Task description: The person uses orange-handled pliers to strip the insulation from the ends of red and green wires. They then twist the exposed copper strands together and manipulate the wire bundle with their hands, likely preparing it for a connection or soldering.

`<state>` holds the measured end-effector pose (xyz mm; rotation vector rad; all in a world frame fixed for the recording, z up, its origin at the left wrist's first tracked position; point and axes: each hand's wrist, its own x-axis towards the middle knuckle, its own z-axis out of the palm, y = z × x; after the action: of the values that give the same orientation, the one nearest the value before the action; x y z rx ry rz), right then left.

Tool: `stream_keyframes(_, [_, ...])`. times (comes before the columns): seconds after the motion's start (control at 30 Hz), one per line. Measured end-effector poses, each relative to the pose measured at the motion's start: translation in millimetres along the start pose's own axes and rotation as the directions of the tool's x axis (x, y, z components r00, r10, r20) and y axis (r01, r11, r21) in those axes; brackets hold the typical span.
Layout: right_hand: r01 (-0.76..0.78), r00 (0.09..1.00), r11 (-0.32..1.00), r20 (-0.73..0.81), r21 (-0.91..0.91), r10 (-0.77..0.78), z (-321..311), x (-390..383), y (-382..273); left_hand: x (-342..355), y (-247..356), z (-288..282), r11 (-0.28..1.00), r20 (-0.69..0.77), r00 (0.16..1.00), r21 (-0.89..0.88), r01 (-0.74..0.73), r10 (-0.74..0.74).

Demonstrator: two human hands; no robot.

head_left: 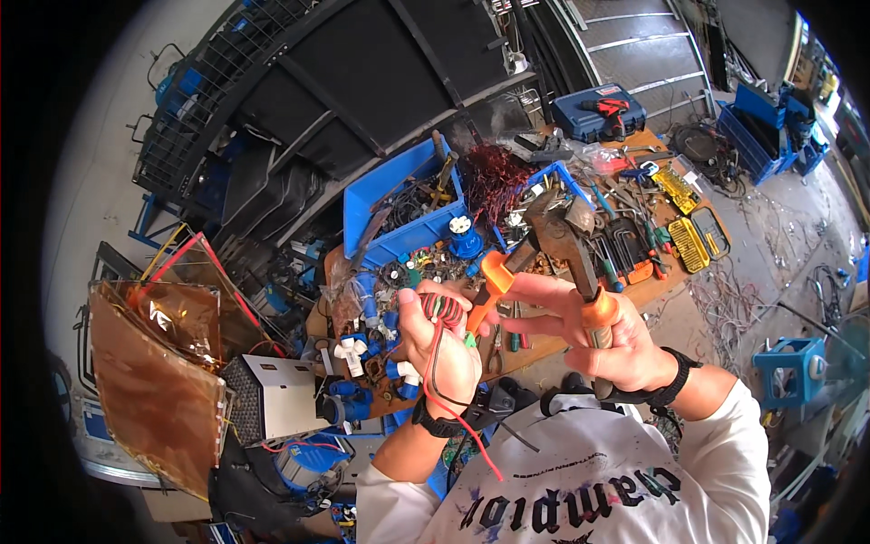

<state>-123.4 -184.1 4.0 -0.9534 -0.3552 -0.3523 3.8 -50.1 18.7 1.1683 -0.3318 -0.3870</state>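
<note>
My left hand is closed around a small bundle of coiled wire in red, green and dark strands. Loose ends, one of them a red wire, hang down past the wrist. In my right hand is a large pair of pliers with a dark metal head and orange handles spread apart. One handle lies in the palm; the fingers reach toward the other handle, beside my left hand. Whether the left fingers also touch that handle cannot be made out.
Beyond my hands, the wooden table carries a blue bin of cables, dark red wire shavings, hand tools and a yellow bit case. A blue toolbox stands at the far end. A white-topped box is at left.
</note>
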Motion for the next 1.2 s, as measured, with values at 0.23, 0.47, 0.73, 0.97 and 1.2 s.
stream_keyframes(0.23, [-0.138,0.979,0.976,-0.175,-0.171,0.108,11.1,7.3,-9.5,9.2,15.2,5.0,0.999,-0.092,0.996,0.032,-0.015,0.018])
stream_keyframes(0.47, [-0.19,0.928,0.901,-0.371,-0.39,0.035,25.8,-4.6,-9.9,7.8,11.2,7.1,0.999,-0.125,0.992,0.047,-0.021,0.027])
stream_keyframes(0.73, [-0.179,0.865,0.932,-0.501,-0.316,-0.004,24.2,6.4,9.7,2.1,-6.1,36.0,0.994,-0.268,0.961,-0.104,0.04,-0.067])
stream_keyframes(0.97, [-0.088,0.942,0.983,-0.335,-0.164,0.029,16.3,0.8,7.3,-9.7,-10.2,23.3,0.993,-0.054,0.994,0.076,0.096,-0.092])
stream_keyframes(1.2, [-0.001,0.967,0.93,-0.237,-0.368,-0.093,12.8,-4.0,-7.8,-5.9,8.4,10.9,0.906,0.224,0.958,0.342,-0.25,0.18])
